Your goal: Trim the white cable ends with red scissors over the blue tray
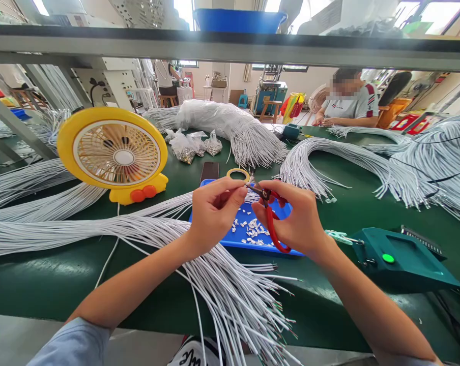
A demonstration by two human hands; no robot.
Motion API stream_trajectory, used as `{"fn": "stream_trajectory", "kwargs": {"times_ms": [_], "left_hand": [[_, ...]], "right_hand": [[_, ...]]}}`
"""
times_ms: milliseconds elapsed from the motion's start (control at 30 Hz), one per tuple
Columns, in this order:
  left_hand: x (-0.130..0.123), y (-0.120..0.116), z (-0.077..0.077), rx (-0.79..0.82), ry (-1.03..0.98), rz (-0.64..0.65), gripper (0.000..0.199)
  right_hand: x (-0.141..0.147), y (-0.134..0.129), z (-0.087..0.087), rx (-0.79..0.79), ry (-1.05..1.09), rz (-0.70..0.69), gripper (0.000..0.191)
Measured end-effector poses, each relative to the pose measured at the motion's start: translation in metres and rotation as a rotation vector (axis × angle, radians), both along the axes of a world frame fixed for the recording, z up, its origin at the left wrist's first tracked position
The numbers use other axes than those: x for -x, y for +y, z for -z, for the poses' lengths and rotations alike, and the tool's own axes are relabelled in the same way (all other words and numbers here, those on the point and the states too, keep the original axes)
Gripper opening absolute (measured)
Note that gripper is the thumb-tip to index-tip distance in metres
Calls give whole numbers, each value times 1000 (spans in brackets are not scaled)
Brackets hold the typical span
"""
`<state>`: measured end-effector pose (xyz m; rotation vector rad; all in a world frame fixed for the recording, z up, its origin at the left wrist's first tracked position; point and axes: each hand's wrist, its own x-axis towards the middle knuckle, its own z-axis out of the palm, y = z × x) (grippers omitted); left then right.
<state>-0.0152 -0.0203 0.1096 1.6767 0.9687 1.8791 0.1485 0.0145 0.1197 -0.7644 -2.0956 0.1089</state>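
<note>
My right hand (298,213) grips a pair of red-handled scissors (271,218), fingers in the loops and dark blades pointing left. Those blades meet the fingertips of my left hand (217,211), which is closed in a pinch; whatever it holds is too small to make out. Below both hands lies a blue tray (230,239) with many small white plastic pieces (255,229) in it. Under my left forearm a thick bundle of white cables (214,279) runs across the table, its stripped ends showing thin coloured wires at the front.
A yellow fan (113,152) stands at left. Behind the tray are a tape roll (238,174), a phone (209,171) and bags of small parts (188,147). More cable bundles (314,157) lie behind and right. A green device (398,259) sits at right. Across the table sits a co-worker (348,101).
</note>
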Motion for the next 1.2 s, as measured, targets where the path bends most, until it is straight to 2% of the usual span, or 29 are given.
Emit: {"fn": "stream_trajectory", "kwargs": {"times_ms": [567,800,1000,1133,1200], "left_hand": [[1,1,8,-69,104,27,12],[2,-1,5,-80,122,19,11],[2,0,2,82,-14,148,15],[11,12,-2,295,-355,313,14],[14,16,-4,341,-494,344,14]], "right_hand": [[0,-4,0,38,8,-13,29],[1,-7,-1,85,-3,-10,28],[3,-8,0,130,15,-12,26],[-3,15,3,337,-49,56,25],[-5,30,5,432,13,125,24]]}}
